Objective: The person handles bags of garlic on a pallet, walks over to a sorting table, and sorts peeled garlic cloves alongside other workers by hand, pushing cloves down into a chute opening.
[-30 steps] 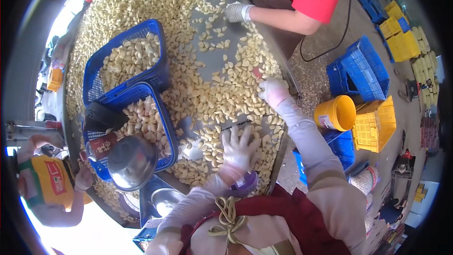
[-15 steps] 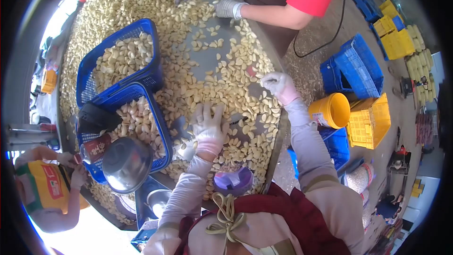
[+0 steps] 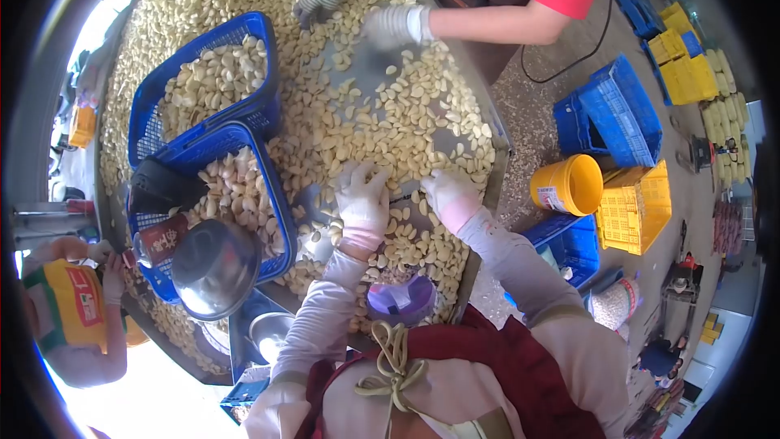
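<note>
Peeled garlic cloves (image 3: 370, 126) lie spread over a grey metal table (image 3: 357, 81). My left hand (image 3: 362, 202), in a white glove, rests palm down on the cloves with its fingers bent and a little apart. Just to its right, my gloved right hand (image 3: 449, 195) touches the cloves near the table's right side. Its fingers are curled together, and whatever they hold is hidden. A purple container (image 3: 402, 301) stands close to my body at the table's near edge.
Two blue baskets hold garlic: the far basket (image 3: 268, 102) and the near basket (image 3: 286, 240). A metal bowl (image 3: 215, 268) leans on the near one. A co-worker's gloved hands (image 3: 357, 16) work at the far side. Right of the table stand a yellow bucket (image 3: 561, 187) and crates (image 3: 638, 211).
My right hand has moved left and inward from the table's right edge, close to my left hand. My left hand has shifted slightly up. The co-worker's right-side hand is blurred by motion.
</note>
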Motion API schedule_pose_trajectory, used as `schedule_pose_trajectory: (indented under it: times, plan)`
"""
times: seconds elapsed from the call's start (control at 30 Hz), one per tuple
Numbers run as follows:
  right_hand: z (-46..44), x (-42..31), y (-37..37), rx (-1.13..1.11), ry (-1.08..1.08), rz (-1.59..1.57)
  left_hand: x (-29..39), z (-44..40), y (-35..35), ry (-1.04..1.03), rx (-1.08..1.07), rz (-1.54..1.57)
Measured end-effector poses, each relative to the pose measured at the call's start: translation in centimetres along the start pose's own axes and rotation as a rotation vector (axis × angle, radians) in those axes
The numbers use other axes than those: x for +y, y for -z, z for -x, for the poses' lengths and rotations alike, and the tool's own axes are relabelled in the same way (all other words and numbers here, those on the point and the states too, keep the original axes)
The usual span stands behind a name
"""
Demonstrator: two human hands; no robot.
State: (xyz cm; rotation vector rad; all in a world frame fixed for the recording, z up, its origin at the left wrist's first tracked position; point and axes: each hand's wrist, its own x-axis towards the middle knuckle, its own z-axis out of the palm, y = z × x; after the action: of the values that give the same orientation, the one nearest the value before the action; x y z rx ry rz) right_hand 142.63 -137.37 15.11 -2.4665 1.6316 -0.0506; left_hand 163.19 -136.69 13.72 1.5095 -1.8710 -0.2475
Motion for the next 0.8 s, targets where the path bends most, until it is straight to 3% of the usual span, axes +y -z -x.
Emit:
schedule_pose_trajectory:
  times: [0.07,0.13,0.17,0.27,0.3,0.4,0.47,0.53,0.63,0.67,0.73,0.8]
  plan:
    - [-0.1,0.1,-0.4,-0.024,-0.024,-0.028,0.1,0.8,0.2,-0.009,0.015,0.006]
    - [0.0,0.2,-0.4,-0.051,-0.050,-0.056,0.3,2.2,1.0,0.141,-0.206,0.136]
    - [0.0,0.4,-0.2,-0.004,-0.059,-0.093,0.6,3.0,1.2,0.144,-0.207,0.137]
    - [0.5,1.0,0.1,0.016,-0.015,-0.119,1.3,5.1,1.9,-0.219,-0.240,-0.098]
    - [0.8,1.3,0.4,-0.019,-0.051,-0.202,0.3,4.8,2.2,0.003,-0.361,-0.070]
    - [-1.0,1.0,2.0,-0.116,-0.101,-0.336,-0.6,4.3,4.1,0.101,-0.279,-0.137]
    - [-2.7,-1.3,2.8,0.169,-0.165,-0.385,0.1,4.3,3.6,0.073,-0.236,-0.124]
    - [-4.8,-0.4,0.2,0.170,-0.127,-0.362,0.4,4.0,3.2,0.025,-0.185,-0.117]
    - [-5.8,1.8,-0.4,0.088,-0.138,-0.807,0.1,3.5,2.9,0.048,-0.097,-0.028]
    - [-5.5,2.2,0.2,0.087,-0.141,-0.807,-0.3,3.5,2.9,0.047,-0.099,-0.027]
    - [-5.0,2.9,1.4,-0.091,-0.351,-1.326,-0.8,3.0,2.7,0.120,-0.102,-0.002]
    - [-4.8,3.5,1.9,-0.166,-0.424,-1.414,-0.7,1.8,2.2,0.063,-0.088,0.014]
